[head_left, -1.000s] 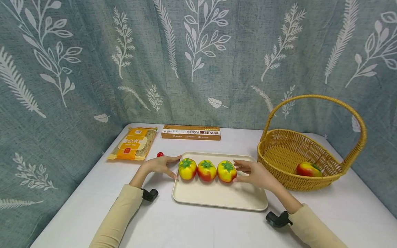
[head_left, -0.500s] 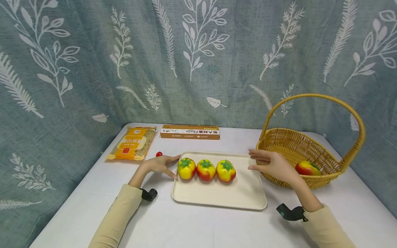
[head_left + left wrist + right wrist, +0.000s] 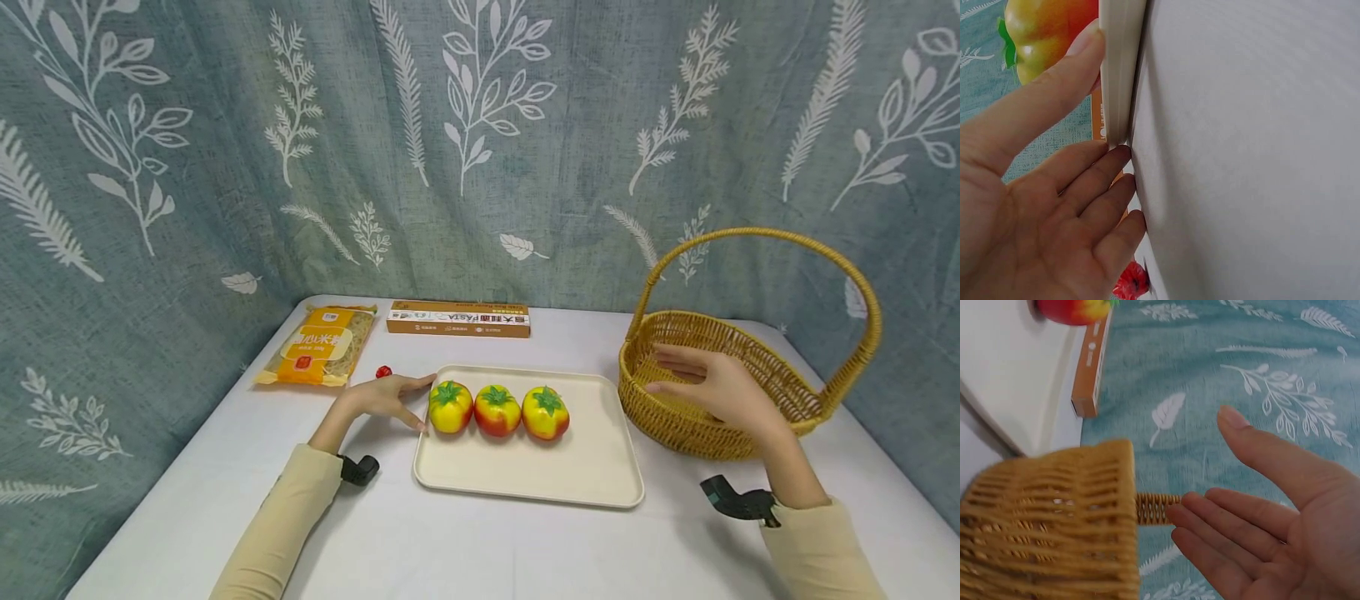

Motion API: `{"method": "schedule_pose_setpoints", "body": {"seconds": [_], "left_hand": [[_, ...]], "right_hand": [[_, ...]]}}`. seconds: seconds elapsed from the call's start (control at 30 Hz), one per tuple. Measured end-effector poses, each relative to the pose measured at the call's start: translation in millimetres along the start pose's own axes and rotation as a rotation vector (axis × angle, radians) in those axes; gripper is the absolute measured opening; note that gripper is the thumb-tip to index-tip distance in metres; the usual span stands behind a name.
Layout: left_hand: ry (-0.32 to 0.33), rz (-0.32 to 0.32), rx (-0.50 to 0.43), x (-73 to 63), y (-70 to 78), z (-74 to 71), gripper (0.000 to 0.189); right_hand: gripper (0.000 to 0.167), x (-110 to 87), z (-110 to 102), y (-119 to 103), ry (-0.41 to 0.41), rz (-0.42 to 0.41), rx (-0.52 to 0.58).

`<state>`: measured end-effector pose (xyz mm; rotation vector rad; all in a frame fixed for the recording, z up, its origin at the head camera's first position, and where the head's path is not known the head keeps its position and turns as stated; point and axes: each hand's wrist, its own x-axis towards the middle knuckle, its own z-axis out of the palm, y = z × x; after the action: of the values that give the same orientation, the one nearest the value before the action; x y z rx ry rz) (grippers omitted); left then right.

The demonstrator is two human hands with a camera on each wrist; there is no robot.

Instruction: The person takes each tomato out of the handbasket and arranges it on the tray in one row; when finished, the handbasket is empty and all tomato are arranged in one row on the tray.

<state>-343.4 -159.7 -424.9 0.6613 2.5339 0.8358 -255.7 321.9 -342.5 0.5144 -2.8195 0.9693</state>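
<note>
My left hand (image 3: 382, 397) rests at the left end of a cream tray (image 3: 525, 479), thumb against the rim and fingers stretched along its outer side. In the left wrist view the thumb (image 3: 1054, 94) lies at the tray's edge. Three yellow-and-red fruits with green leafy tops stand in a row on the tray: the left fruit (image 3: 451, 407), middle fruit (image 3: 497, 410) and right fruit (image 3: 546, 413). My right hand (image 3: 716, 385) hovers over the front of a wicker basket (image 3: 667, 429), fingers extended and nothing held. It hides the basket's right-hand contents in the head view.
The basket's tall arched handle (image 3: 765, 232) rises at the right. A brown pasta box (image 3: 459, 319) lies at the back, with an orange-and-yellow food packet (image 3: 318, 346) at the back left. A small red item (image 3: 383, 371) sits just beyond the left hand.
My right hand has left the right-hand fruit, moving right from the tray to over the basket, and now covers the red-and-yellow fruit seen inside it. The left hand stays at the tray.
</note>
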Motion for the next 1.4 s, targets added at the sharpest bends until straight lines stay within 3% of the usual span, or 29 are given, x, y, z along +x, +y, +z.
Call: {"method": "schedule_pose_setpoints", "body": {"seconds": [0.57, 0.77, 0.97, 1.4], "left_hand": [[0.004, -0.004, 0.007, 0.1, -1.1, -0.4, 0.092], [0.009, 0.000, 0.009, 1.1, -1.6, -0.1, 0.093], [0.005, -0.015, 0.001, 1.1, -1.4, 0.6, 0.093], [0.006, -0.013, -0.001, -0.2, 1.3, 0.3, 0.093]], "right_hand": [[0.074, -5.8, -30, 26, -0.007, 0.063, -0.092], [0.076, -6.1, -43, 31, -0.042, 0.094, -0.093], [0.079, -8.2, -55, 39, -0.084, 0.121, -0.163], [0.078, -19.2, -71, 75, -0.140, 0.153, -0.245]]}}
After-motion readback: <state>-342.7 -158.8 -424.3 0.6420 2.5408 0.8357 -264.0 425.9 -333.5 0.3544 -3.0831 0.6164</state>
